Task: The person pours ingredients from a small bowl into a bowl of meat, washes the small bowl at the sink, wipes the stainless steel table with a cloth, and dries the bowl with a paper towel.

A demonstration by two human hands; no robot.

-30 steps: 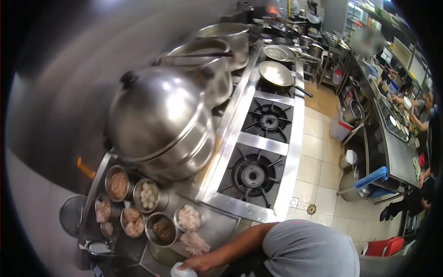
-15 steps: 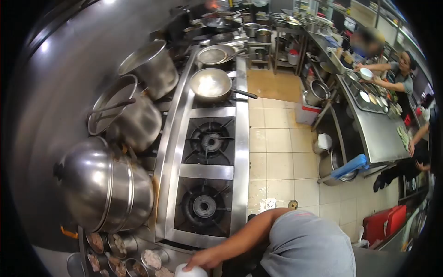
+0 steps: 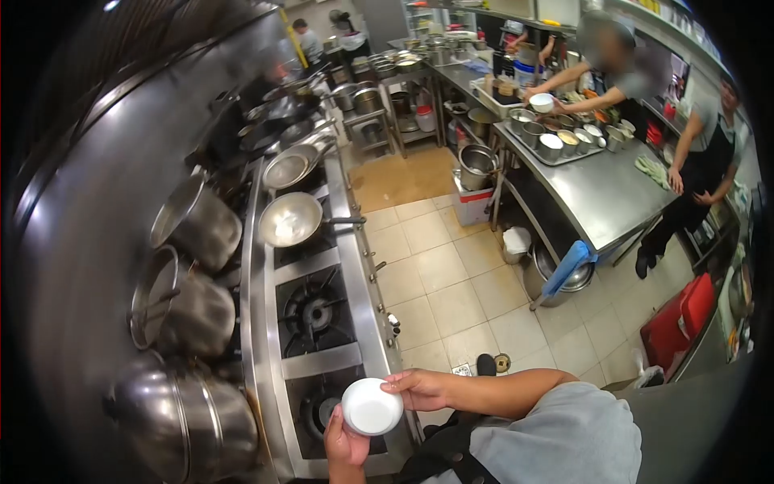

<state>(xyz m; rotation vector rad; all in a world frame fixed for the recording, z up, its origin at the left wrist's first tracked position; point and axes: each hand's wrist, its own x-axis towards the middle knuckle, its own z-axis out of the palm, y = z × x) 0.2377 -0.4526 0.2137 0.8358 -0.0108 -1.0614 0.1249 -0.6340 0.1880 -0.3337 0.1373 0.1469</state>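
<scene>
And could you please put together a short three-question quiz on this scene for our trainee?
1. Multiple choice: what do the left hand and the right hand hold together?
A) a ladle
B) a white bowl
C) a cleaver

2. True or false: a shallow pan with a dark handle sits on the stove.

3. Short answer: in which corner of the picture does the domed steel pot stand?

Key: 1. B. 2. True. 3. The lower left.
</scene>
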